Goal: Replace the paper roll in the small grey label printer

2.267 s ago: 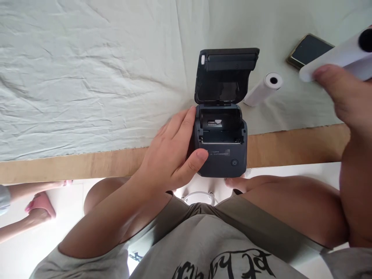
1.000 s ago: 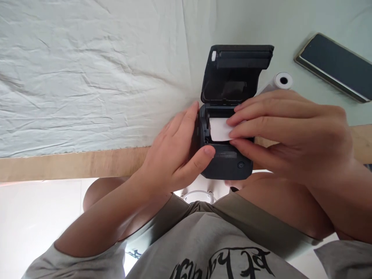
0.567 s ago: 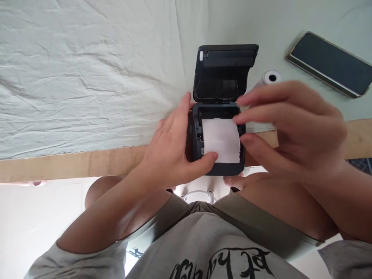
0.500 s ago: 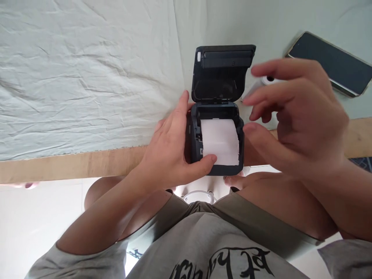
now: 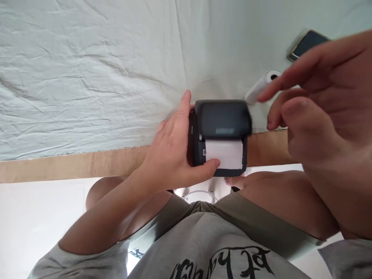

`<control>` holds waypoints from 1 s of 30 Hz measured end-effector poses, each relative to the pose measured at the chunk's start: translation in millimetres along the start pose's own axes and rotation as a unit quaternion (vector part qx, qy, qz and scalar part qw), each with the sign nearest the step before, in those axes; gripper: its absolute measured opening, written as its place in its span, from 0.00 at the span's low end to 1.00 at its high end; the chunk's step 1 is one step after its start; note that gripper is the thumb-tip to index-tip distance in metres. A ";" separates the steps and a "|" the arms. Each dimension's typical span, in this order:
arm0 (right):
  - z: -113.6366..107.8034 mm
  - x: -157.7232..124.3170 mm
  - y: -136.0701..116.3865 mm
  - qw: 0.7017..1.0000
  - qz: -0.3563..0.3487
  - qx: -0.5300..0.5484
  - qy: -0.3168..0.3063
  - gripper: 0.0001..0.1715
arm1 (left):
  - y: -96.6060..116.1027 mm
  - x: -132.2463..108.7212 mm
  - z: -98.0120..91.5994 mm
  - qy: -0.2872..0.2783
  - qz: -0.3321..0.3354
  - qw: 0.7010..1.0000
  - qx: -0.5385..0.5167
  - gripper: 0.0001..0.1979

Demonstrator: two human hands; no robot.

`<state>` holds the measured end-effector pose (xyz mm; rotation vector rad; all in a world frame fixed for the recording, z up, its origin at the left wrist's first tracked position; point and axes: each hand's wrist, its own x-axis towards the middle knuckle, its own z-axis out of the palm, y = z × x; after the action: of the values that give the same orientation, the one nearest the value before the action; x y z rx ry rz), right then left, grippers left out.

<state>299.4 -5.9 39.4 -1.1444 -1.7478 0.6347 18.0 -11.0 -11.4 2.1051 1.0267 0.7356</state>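
Note:
A small black receipt printer (image 5: 203, 166) sits at the table's front edge, in front of my lap. Its lid (image 5: 222, 116) is tilted down over the paper bay and looks blurred. White paper (image 5: 225, 153) comes out below the lid and lies over the printer's front. My left hand (image 5: 177, 147) grips the printer's left side, its thumb pressing on the paper. To the right, my right hand (image 5: 322, 104) is in the air with fingers apart, touching nothing I can see. Just beyond its fingertips lies a white paper roll (image 5: 260, 86).
A dark phone (image 5: 309, 43) lies at the back right, partly behind my right hand. Wrinkled pale cloth (image 5: 87, 77) covers the table, with a bare wooden edge (image 5: 72, 162) along the front. My legs are under that edge.
The printer's lid has swung from upright down toward the body, covering the upper part of the paper. My right hand has moved right, away from the printer. My left hand stays on it.

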 end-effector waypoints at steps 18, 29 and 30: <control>-4.9 20.6 3.2 0.920 0.284 -0.078 -0.259 0.47 | 7.5 10.8 -2.9 0.020 -0.067 0.992 -0.101 0.29; -5.0 19.7 6.6 0.901 0.300 -0.120 -0.291 0.41 | 5.8 9.4 -2.3 0.026 -0.044 0.995 -0.087 0.30; -4.6 19.6 6.2 0.904 0.296 -0.113 -0.288 0.41 | 5.8 9.4 -2.3 0.026 -0.044 0.995 -0.085 0.30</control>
<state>303.3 14.2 44.7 -1.8161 -1.9898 1.2632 23.9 -5.2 -3.7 1.8928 1.0396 0.8075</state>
